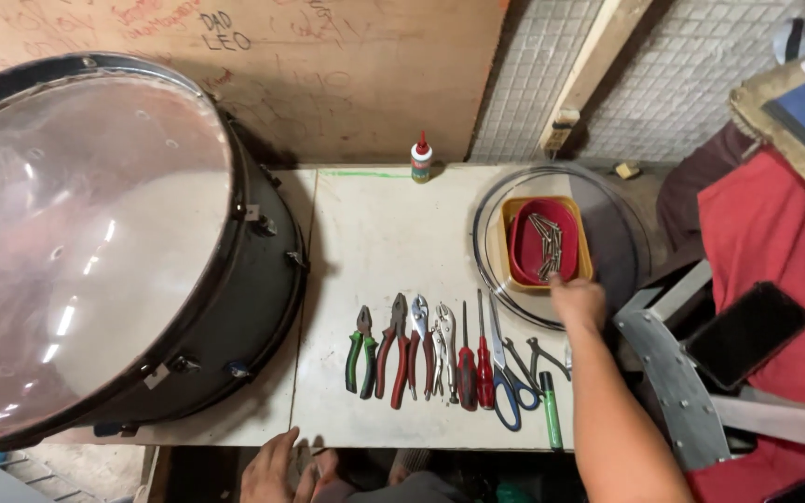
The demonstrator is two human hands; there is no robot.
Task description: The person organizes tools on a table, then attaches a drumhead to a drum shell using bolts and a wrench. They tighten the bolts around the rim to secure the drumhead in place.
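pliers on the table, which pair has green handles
The leftmost pliers in the tool row: green-and-black handles, while the two pairs just to their right have red ones.

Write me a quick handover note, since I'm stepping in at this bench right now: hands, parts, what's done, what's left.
Right hand reaches into the red tray, fingertips at the metal rods; whether its grip has closed on one cannot be told.
Left hand rests open at the table's near edge.
Tray sits inside a clear hoop.
Big drum lies at left; pliers and screwdrivers are lined up.
Done: tools laid out.
Left: rods remain in the tray.
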